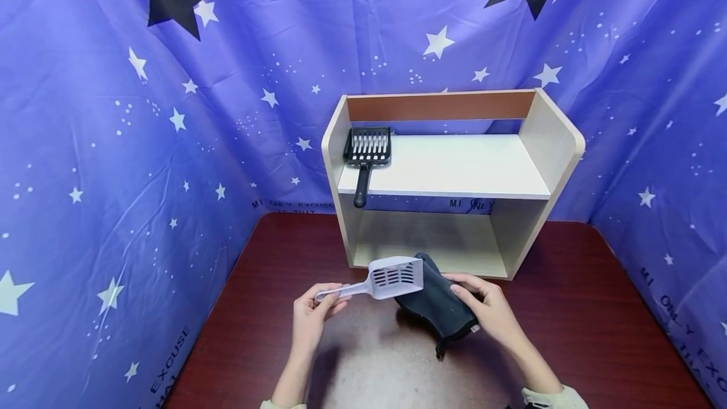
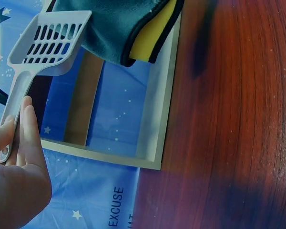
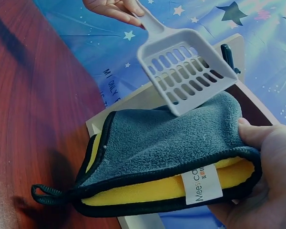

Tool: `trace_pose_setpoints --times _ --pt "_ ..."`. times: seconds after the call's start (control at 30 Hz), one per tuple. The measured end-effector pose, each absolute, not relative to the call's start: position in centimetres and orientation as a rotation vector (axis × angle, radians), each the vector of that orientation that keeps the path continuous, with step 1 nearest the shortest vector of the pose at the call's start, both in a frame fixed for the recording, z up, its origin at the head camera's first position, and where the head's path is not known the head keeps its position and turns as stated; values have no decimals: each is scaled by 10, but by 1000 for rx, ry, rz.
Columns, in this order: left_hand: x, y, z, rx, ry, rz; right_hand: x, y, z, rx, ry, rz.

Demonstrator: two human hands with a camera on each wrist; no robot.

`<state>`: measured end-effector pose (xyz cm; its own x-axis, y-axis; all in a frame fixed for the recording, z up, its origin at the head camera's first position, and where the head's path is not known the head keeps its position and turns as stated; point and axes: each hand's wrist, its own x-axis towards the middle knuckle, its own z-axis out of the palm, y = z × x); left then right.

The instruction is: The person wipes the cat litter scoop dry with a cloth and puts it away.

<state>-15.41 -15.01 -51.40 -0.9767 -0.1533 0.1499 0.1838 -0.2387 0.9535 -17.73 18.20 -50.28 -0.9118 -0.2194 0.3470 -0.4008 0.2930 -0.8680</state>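
Note:
My left hand (image 1: 314, 311) grips a pale grey slotted litter scoop (image 1: 363, 284) by its handle, thumb on one side and fingers on the other. The scoop's slotted pan points right, above the table. My right hand (image 1: 493, 308) pinches a folded cleaning cloth (image 1: 440, 305), grey-green outside and yellow inside with black edging. A white label and a hanging loop show on the cloth (image 3: 167, 148) in the right wrist view. In the head view the pan's front edge overlaps the cloth.
A wooden two-tier shelf (image 1: 443, 196) stands at the back of the dark red table (image 1: 272, 257). On its upper board lies a black slotted scoop (image 1: 368, 147), handle over the front edge. Blue star-printed curtains (image 1: 170, 175) surround the table.

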Motion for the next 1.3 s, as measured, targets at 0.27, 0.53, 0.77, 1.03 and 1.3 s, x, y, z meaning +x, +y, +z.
trace_pose_setpoints --times 0.27,0.53,0.77,1.03,1.3 --pt "-150 -140 -516 1 -1731 -2433 -178 177 -503 508 -2327 1792" --pt "-147 -135 -523 -6 -1771 -2487 -178 173 -500 404 -2253 1864" --pt "-144 -133 -525 -88 -1867 -2488 -180 170 -499 318 -2181 1921" --pt "-142 -126 -527 -162 -2013 -2445 -181 166 -496 325 -2035 2001" --pt "-139 -115 -529 -272 -2167 -2228 -182 161 -498 330 -1955 2045"
